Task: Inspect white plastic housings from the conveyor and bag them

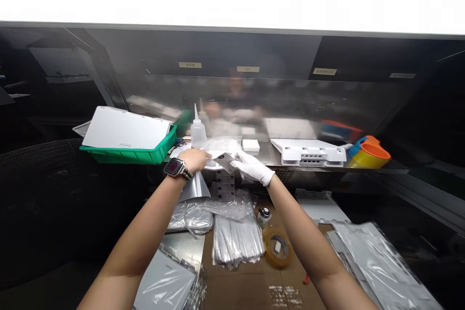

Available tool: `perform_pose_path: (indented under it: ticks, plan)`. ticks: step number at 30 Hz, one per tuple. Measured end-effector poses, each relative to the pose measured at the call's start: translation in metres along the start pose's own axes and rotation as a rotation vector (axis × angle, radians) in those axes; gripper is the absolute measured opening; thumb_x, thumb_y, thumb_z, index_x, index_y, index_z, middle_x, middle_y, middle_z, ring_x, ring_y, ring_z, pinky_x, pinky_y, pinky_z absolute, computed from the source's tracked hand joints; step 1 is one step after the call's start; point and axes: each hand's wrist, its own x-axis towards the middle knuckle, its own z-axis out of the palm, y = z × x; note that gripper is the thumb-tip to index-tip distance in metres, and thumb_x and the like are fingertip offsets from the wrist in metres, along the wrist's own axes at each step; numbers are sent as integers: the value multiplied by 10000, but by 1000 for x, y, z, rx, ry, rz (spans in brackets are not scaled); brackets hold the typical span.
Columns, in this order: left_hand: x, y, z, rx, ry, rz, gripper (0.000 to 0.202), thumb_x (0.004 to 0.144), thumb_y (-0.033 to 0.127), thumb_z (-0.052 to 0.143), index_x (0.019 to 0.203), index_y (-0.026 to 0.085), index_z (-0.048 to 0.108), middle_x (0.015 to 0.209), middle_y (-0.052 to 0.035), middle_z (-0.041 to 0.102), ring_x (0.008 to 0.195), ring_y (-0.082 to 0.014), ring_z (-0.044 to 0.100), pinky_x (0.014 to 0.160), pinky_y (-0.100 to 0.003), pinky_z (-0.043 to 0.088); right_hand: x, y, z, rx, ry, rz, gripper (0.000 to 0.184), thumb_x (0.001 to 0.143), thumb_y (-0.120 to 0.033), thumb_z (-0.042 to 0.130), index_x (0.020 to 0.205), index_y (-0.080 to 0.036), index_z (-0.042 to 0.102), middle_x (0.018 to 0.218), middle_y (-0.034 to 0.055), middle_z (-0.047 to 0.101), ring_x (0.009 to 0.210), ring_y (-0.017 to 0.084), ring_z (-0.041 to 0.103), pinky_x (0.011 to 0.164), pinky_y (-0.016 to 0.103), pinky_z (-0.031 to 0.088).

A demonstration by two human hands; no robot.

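Note:
Both my arms reach forward to the shelf edge. My left hand point(195, 159), bare with a watch and a bead bracelet on the wrist, is closed on the left end of a small grey printed strip point(224, 161). My right hand point(252, 166) wears a white glove and pinches the strip's right end. A crumpled clear plastic bag point(222, 146) lies just behind the strip. A squeeze bottle with a pointed nozzle point(198, 131) stands behind my left hand.
A green tray point(145, 155) holding a white panel sits at left. A small white block point(251, 145), a white casing point(308, 151) and coloured tape rolls point(369, 152) lie on the shelf. Below are bagged grey parts point(237, 240), a tape roll point(277, 248) and a small jar point(264, 214).

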Motion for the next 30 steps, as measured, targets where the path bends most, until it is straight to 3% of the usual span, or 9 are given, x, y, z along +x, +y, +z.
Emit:
perform_pose_path:
  ticks: [3, 6, 10, 13, 17, 21, 23, 26, 30]
  plan:
    - [-11, -11, 2, 19, -8, -21, 502, 947, 199, 538, 1424, 337, 605, 1437, -99, 644, 1250, -351, 647, 1029, -476, 515, 10, -3, 2, -49, -89, 36, 86, 926, -268, 571, 904, -207, 515, 467, -99, 529, 403, 110, 507, 547, 242, 395]
    - [-16, -7, 7, 10, 33, -7, 615, 931, 155, 478, 1507, 368, 505, 1475, -91, 613, 1256, -372, 642, 1009, -484, 519, 21, -5, 3, -118, -81, 62, 79, 926, -240, 521, 950, -167, 534, 450, -100, 503, 406, 102, 501, 586, 242, 380]
    - [-14, 12, 17, -41, 87, 26, 547, 973, 172, 460, 1496, 321, 521, 1541, -99, 546, 1275, -367, 623, 1035, -531, 508, 21, -8, 0, -184, 42, 38, 90, 908, -219, 541, 982, -170, 533, 575, -61, 580, 469, 108, 504, 654, 270, 404]
    - [-4, 23, 19, -108, 95, 41, 463, 1005, 284, 549, 1467, 251, 536, 1564, -134, 506, 1301, -331, 599, 1085, -578, 480, 9, -12, -1, -155, 111, -25, 105, 929, -243, 522, 1023, -196, 518, 745, -27, 625, 558, 114, 525, 728, 293, 438]
    - [19, 28, 17, -245, 91, 96, 496, 956, 388, 671, 1414, 228, 575, 1558, -136, 502, 1346, -327, 556, 1131, -615, 436, -5, -13, 2, -70, -43, -49, 162, 941, -382, 532, 977, -225, 515, 741, -24, 620, 513, 130, 535, 589, 295, 451]
    - [21, 21, 17, -461, 138, 177, 509, 888, 89, 599, 1367, 257, 645, 1547, -90, 538, 1377, -330, 549, 1165, -559, 420, -4, -4, 4, -42, -176, -17, 192, 906, -397, 595, 941, -235, 499, 647, -67, 562, 422, 109, 508, 462, 246, 391]
    - [9, 12, 19, -612, 205, 260, 610, 838, 17, 488, 1356, 285, 665, 1511, -26, 580, 1408, -275, 527, 1209, -455, 387, 0, 3, 2, -38, -157, -7, 177, 923, -387, 563, 974, -233, 491, 618, -83, 527, 415, 98, 492, 458, 228, 377]
    - [-22, -4, 27, -868, 376, 330, 627, 808, 40, 420, 1333, 257, 685, 1460, 18, 629, 1412, -201, 520, 1235, -344, 341, 2, 11, 0, -26, -134, -3, 194, 943, -422, 520, 963, -235, 473, 596, -85, 508, 415, 96, 478, 450, 217, 365]
    - [-67, -22, 59, -1166, 728, 125, 444, 856, 165, 473, 1250, 192, 676, 1354, -72, 690, 1335, -225, 576, 1182, -358, 401, -1, 17, -1, -10, -111, -35, 279, 923, -507, 532, 960, -240, 461, 597, -79, 495, 426, 108, 462, 437, 226, 369]
